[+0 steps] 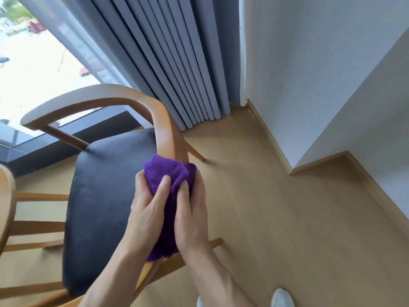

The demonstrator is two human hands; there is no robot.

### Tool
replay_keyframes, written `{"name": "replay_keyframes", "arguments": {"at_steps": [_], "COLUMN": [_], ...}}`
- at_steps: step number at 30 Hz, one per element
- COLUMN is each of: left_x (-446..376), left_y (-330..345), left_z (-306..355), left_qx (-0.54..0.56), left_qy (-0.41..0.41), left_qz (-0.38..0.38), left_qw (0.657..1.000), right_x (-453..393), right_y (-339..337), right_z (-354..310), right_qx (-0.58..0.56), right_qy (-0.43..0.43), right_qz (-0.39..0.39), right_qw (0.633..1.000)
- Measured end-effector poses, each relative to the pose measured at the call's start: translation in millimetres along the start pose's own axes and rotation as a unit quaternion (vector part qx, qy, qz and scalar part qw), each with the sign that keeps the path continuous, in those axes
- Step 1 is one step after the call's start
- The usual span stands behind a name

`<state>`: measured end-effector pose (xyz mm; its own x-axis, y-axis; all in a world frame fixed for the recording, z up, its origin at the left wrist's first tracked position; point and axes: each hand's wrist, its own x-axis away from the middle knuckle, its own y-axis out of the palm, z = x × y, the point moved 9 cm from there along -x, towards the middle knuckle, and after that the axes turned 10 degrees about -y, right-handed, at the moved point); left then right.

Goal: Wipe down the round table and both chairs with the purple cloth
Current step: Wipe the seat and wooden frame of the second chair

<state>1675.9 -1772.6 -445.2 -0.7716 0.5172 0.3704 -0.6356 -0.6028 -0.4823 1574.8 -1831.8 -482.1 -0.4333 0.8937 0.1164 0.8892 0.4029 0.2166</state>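
Observation:
A wooden chair [93, 94] with a curved back rail and a dark padded seat [104, 196] stands below me. The purple cloth [169, 173] is wrapped round the chair's right arm rail, near where it runs down toward me. My left hand [148, 209] grips the cloth from the left, and my right hand [191, 216] grips it from the right, with both sets of fingers curled over it. The rail under the cloth is hidden. At the far left edge shows a curved wooden rim [6, 200]; whether it is the table or another chair I cannot tell.
Grey pleated curtains [177, 63] hang behind the chair, beside a window [33, 63]. A white wall [321, 74] with a wooden skirting board juts out at the right. Light wood floor [276, 218] spreads to the right of the chair. My slippered feet [281, 298] show at the bottom.

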Motion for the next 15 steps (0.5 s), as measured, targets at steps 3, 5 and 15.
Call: {"name": "replay_keyframes", "arguments": {"at_steps": [3, 5, 15], "left_x": [-23.1, -37.6, -58.6], "left_y": [11.4, 18.7, 28.6], "left_z": [17.0, 29.2, 52.7], "left_qx": [0.078, 0.115, 0.034], "left_qy": [-0.025, -0.032, -0.018], "left_qz": [-0.051, -0.067, 0.043], "left_qw": [0.995, 0.991, 0.998], "right_x": [-34.3, -57.1, -101.9], "right_y": [0.3, -1.3, -8.5], "right_z": [-10.3, -15.1, -19.1], "right_qx": [0.009, 0.045, 0.071], "right_qy": [-0.021, -0.027, -0.005], "right_qz": [0.003, 0.0, -0.018], "right_qw": [1.0, 0.999, 0.997]}}
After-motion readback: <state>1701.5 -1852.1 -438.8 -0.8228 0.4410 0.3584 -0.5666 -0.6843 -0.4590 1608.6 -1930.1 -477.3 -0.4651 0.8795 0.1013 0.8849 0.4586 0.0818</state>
